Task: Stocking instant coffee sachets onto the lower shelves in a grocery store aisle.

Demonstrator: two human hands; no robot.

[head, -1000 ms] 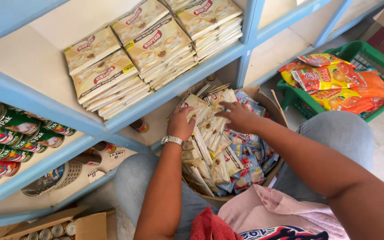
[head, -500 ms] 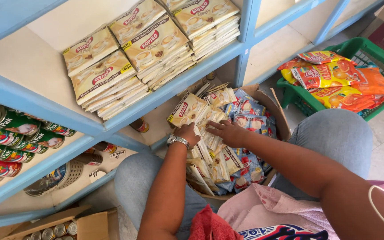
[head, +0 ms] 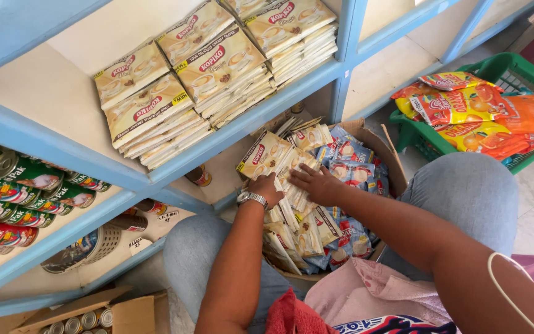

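Note:
A cardboard box [head: 388,162] between my knees holds several beige coffee sachet packs [head: 292,210] and blue sachet packs [head: 350,168]. My left hand [head: 266,185], a watch on its wrist, grips a beige pack [head: 262,154] tilted up at the box's left side. My right hand [head: 314,182] lies flat on the beige packs in the box's middle, fingers spread. Stacks of the same beige packs [head: 205,68] lie on the light shelf above.
The blue shelf frame [head: 242,127] runs across in front of me. Cans [head: 13,198] fill the lower left shelf. A green basket [head: 514,71] with orange drink-mix pouches [head: 471,108] stands at right. A small carton of tins [head: 88,318] sits bottom left.
Both hands have slid down and left over the packs in the box. The left hand has closed on a beige pack and tipped it up.

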